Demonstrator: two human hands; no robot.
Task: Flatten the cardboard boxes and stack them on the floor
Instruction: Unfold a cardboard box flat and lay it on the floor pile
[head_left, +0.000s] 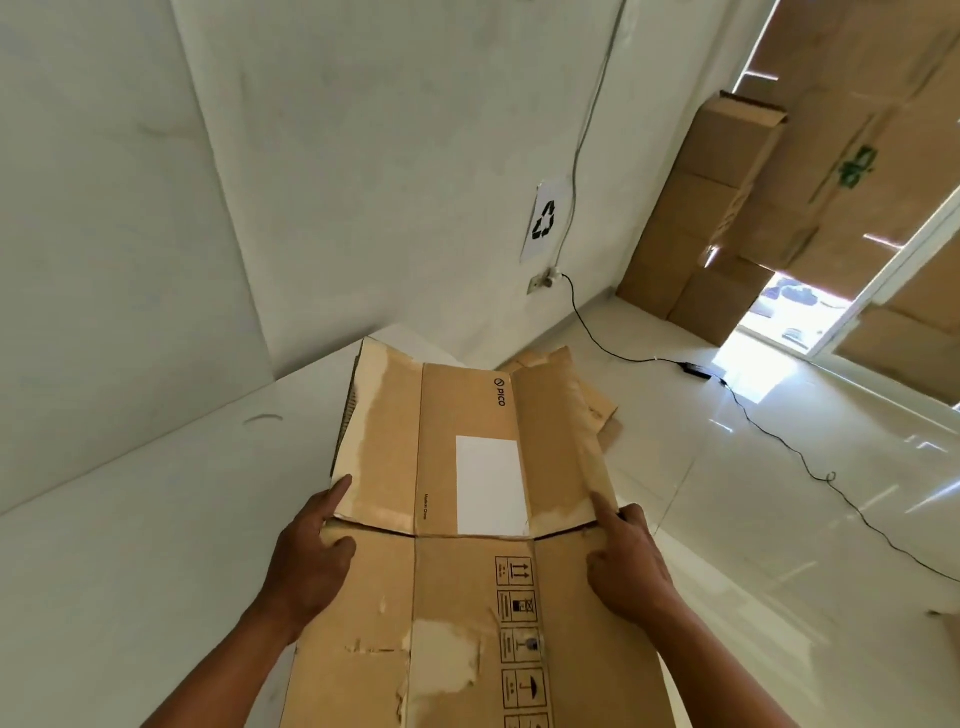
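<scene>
A flattened brown cardboard box with a white label (467, 467) is held over the glossy white tiled floor (727, 509), near the wall corner. The left hand (306, 556) grips its left edge and the right hand (628, 561) its right edge, index fingers stretched along the flaps, thumbs on top. Just beyond, more flattened brown cardboard (602, 410) lies on the floor
</scene>
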